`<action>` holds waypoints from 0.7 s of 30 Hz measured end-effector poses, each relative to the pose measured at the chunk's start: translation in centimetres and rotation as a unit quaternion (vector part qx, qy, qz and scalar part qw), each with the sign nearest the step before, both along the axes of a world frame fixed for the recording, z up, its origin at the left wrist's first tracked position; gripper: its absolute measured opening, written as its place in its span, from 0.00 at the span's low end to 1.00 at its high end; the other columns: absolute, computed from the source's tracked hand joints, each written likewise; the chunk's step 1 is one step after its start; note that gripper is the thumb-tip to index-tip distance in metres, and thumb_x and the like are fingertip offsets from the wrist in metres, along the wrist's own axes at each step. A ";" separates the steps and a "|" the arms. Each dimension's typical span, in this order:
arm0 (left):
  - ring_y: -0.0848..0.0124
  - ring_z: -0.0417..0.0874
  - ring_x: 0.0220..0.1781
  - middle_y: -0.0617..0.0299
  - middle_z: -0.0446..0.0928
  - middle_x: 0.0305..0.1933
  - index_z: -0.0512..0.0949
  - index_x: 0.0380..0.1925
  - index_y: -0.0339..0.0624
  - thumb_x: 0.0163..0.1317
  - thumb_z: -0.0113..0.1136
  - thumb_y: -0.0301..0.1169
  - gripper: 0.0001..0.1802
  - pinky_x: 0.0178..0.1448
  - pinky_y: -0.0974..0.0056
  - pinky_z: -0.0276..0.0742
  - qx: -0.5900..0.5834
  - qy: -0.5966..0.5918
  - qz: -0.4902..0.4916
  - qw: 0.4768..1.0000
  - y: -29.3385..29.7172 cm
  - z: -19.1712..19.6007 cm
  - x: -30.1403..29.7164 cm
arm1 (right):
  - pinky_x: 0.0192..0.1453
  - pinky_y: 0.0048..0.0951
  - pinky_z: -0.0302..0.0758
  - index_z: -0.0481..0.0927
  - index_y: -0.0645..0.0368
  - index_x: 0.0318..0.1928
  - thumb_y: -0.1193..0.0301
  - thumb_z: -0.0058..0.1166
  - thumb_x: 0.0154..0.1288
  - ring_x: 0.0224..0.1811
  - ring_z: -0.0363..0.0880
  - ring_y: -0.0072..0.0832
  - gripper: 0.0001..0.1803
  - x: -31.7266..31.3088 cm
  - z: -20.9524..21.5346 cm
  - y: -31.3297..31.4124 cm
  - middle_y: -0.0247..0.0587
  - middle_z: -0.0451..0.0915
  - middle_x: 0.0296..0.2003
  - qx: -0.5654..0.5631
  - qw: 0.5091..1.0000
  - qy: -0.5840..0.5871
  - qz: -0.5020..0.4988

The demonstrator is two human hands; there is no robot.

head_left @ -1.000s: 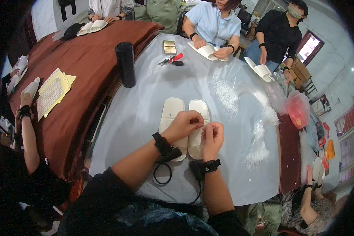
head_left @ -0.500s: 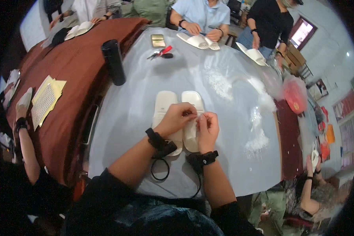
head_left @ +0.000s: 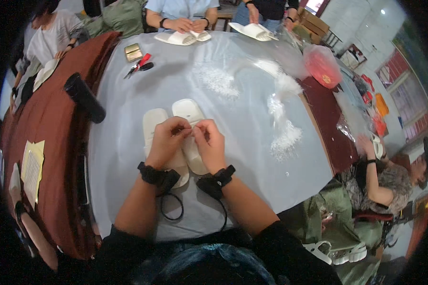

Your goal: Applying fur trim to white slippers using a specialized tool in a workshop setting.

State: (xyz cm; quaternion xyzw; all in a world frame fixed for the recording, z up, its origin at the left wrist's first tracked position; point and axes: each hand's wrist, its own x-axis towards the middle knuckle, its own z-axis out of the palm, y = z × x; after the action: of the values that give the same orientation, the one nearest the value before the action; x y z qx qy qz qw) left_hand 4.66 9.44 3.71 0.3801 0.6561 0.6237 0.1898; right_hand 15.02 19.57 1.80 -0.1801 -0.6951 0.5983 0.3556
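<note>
A pair of cream-white slippers lies side by side in front of me, the left slipper (head_left: 153, 118) and the right slipper (head_left: 188, 109) partly covered by my hands. My left hand (head_left: 169, 141) is above the straps, thumb and fingers pinched together. Close against it, my right hand (head_left: 210, 144) pinches too, and the fingertips of both meet over the right slipper. Whatever lies between them is too small to make out. Black bands with small boxes sit on both my wrists; a black cord loop (head_left: 172, 207) hangs near the left one.
Loose white bits (head_left: 218, 80) and a further white heap (head_left: 286, 138) lie on the grey sheet (head_left: 123, 142). Farther left are red-and-black pliers (head_left: 139, 66), a gold tin (head_left: 133, 52) and a black cylinder (head_left: 84, 98). Co-workers handle white slippers (head_left: 183, 39) around the table.
The view has swung, so the table and slippers appear farther left and tilted. My hands stay pinched together over the slippers.
</note>
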 end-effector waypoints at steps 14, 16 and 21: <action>0.78 0.78 0.36 0.66 0.78 0.32 0.78 0.33 0.33 0.60 0.60 0.18 0.02 0.42 0.72 0.75 0.016 0.016 0.009 1.000 0.1 0.0 0.2 | 0.35 0.23 0.70 0.74 0.61 0.41 0.71 0.53 0.69 0.29 0.71 0.21 0.07 0.1 0.1 0.0 0.36 0.75 0.28 0.019 1.000 0.016 0.009; 0.78 0.78 0.36 0.66 0.78 0.33 0.78 0.33 0.33 0.60 0.60 0.18 0.03 0.42 0.72 0.75 0.020 0.012 0.002 1.000 0.1 -0.1 0.1 | 0.32 0.20 0.68 0.74 0.60 0.40 0.72 0.53 0.69 0.28 0.69 0.15 0.05 0.1 0.1 0.1 0.29 0.74 0.27 0.034 0.999 0.026 0.004; 0.79 0.77 0.37 0.66 0.78 0.33 0.78 0.33 0.34 0.60 0.60 0.18 0.03 0.43 0.72 0.75 0.022 0.013 -0.007 1.000 0.1 -0.2 -0.1 | 0.37 0.28 0.72 0.73 0.62 0.40 0.71 0.53 0.68 0.29 0.74 0.29 0.07 0.3 0.6 0.0 0.44 0.76 0.29 0.038 0.999 0.007 0.003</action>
State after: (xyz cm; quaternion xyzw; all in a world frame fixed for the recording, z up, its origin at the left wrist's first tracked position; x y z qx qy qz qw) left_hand 4.51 9.53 3.51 0.3969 0.6419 0.6316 0.1776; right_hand 15.28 19.60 2.39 -0.1603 -0.7150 0.5740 0.3656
